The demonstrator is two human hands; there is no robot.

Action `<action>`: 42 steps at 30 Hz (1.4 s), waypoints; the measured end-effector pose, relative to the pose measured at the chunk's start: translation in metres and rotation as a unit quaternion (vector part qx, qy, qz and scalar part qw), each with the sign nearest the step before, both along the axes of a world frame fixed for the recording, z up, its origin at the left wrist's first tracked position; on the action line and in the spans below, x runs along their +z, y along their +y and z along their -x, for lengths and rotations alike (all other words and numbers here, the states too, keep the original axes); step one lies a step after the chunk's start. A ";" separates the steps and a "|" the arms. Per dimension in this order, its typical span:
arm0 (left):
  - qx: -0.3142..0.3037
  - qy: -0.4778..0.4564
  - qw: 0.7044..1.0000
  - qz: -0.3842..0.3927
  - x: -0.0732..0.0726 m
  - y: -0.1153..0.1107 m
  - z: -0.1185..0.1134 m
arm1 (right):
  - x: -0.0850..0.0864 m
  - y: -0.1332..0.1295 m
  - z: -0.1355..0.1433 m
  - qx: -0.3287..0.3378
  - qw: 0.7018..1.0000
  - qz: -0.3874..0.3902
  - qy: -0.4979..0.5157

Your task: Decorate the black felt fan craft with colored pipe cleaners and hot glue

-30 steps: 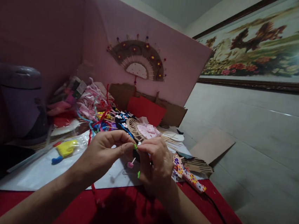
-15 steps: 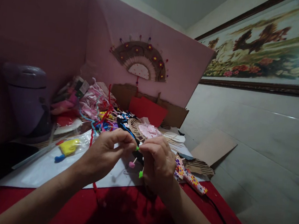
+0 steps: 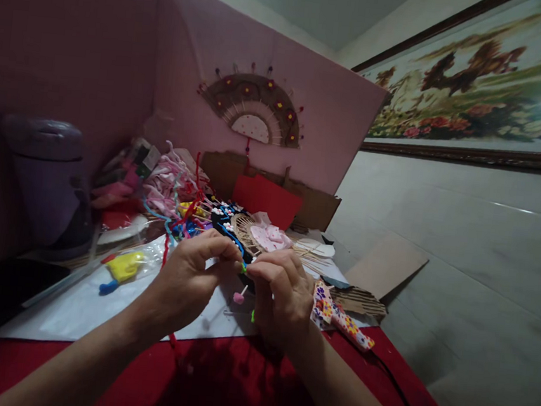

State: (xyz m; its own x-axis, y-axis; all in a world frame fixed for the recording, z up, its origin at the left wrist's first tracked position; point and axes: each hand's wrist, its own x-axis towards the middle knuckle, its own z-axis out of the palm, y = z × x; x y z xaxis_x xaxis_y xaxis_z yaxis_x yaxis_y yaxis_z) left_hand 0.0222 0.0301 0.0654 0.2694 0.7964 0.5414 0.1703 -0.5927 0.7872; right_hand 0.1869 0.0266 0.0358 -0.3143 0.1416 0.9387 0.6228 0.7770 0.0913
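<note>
My left hand and my right hand meet at the middle, fingertips pinching a tiny bright green piece that looks like modelling clay. Just behind them lies a black fan with white flowers, blue lines and a pale pink cloth centre. A pink ball on a stick sticks out below my fingers. Part of a green ball shows beside my right hand, which hides the fan's near end.
Yellow and blue clay in clear plastic lies on white paper at left. A purple tumbler stands behind it. On the right rest a flower-patterned glue gun-like object with a black cord and corrugated cardboard. A finished-looking fan hangs behind.
Both hands have shifted slightly left, with the green piece still between the fingertips. Less of the green ball beside my right hand shows now.
</note>
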 end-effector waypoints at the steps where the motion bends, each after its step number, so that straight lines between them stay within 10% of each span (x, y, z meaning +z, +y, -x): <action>1: 0.009 0.020 0.999 -0.025 0.000 0.001 0.002 | 0.000 0.000 0.000 -0.005 1.000 -0.003 -0.007; 7: -0.047 0.100 0.993 -0.040 0.006 0.002 0.012 | 0.004 -0.002 -0.001 0.044 0.997 0.001 -0.063; 17: -0.125 -0.060 0.980 0.139 0.005 -0.003 0.001 | 0.004 -0.004 0.000 0.013 0.999 -0.007 0.041; 35: -0.029 0.135 0.989 -0.053 0.008 -0.003 0.013 | 0.002 -0.001 -0.003 -0.002 0.999 0.007 -0.039; 42: -0.060 -0.007 0.995 0.074 0.005 -0.002 0.004 | 0.007 -0.002 -0.001 -0.028 0.999 -0.020 0.023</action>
State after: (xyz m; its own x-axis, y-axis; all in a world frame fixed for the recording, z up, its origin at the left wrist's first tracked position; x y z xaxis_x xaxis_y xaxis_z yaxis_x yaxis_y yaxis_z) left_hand 0.0185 0.0284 0.0706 0.3606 0.8305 0.4244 0.0948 -0.4853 0.8692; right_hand 0.1880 0.0245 0.0429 -0.2634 0.1190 0.9573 0.6693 0.7372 0.0925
